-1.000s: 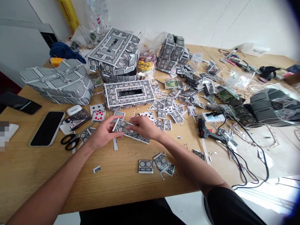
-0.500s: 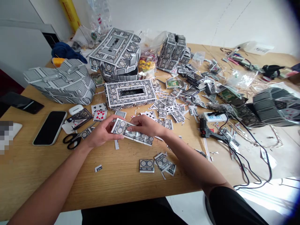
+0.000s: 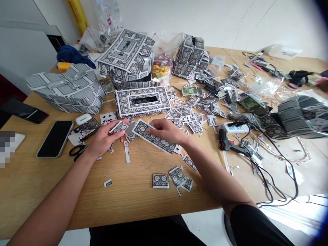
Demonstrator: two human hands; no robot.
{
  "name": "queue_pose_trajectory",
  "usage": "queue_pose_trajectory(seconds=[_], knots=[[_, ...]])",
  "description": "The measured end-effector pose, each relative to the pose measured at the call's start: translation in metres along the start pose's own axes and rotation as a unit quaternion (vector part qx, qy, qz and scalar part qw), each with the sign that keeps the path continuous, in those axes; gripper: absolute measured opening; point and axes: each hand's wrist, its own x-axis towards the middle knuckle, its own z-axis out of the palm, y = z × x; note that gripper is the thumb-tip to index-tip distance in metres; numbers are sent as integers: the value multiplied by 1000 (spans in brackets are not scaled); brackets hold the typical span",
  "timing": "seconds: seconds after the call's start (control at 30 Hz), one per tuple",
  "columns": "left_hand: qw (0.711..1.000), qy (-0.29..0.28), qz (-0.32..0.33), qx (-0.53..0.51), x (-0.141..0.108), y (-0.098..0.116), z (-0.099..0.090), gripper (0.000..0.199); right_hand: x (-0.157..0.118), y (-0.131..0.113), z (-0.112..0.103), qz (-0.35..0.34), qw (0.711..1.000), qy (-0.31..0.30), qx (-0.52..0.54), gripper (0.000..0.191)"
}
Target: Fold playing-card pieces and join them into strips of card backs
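Observation:
My left hand (image 3: 104,136) is closed on a small patterned card piece (image 3: 119,127), held above the table left of centre. My right hand (image 3: 164,131) grips a long strip of joined patterned cards (image 3: 153,138), its thumb on the upper face. The strip slants down to the right, and a white corner with a club shows at its lower end. Just behind the hands lies a card-covered box (image 3: 143,101) with a rectangular slot. Nearer the table's front edge are a small card stack (image 3: 160,181) and some loose card pieces (image 3: 179,178).
On the left are a phone (image 3: 55,139), black scissors (image 3: 77,150) and a woven card bag (image 3: 69,89). A glue gun (image 3: 228,141), a power strip (image 3: 235,127) and black cables lie right. Card scraps and more card-built objects fill the back of the wooden table (image 3: 123,205).
My hands have moved apart. The left now holds a small card piece, while the right has the long strip by itself, its patterned face more visible.

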Motion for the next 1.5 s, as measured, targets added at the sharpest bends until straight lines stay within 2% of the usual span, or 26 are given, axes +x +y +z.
queue_pose_trajectory(seconds=[0.17,0.27,0.47,0.63,0.73,0.77,0.87,0.93,1.03,1.13,1.23,1.5], knots=[[999,10,-42,31,0,-1,5,55,0,0,-1,-10,1000,22,-2,45],[998,10,-59,22,-1,2,11,47,-1,-1,-1,-20,998,43,-28,41],[999,-19,-18,48,-5,15,14,31,-2,-2,0,-32,996,63,-61,33],[999,-18,-11,38,-6,13,11,32,-2,-1,1,-34,994,78,-68,34],[1000,6,11,-6,-3,6,8,13,-2,-2,1,-28,995,74,-65,34],[999,15,23,-29,-2,3,7,16,-2,-2,1,-25,995,69,-64,34],[994,13,38,-103,1,-3,4,45,-2,-2,2,-15,997,53,-59,33],[988,-2,44,-146,2,-5,2,50,-2,-2,2,-13,997,52,-58,34],[986,1,53,-161,1,-5,2,44,-2,-2,3,-14,997,48,-58,35],[995,29,51,-86,-1,-4,3,40,-2,-1,4,-22,998,34,-48,38],[997,30,61,-32,-1,-3,3,41,-1,1,5,-32,999,22,-38,41],[995,12,76,-58,2,-3,5,34,-1,2,6,-27,999,17,-36,35]])
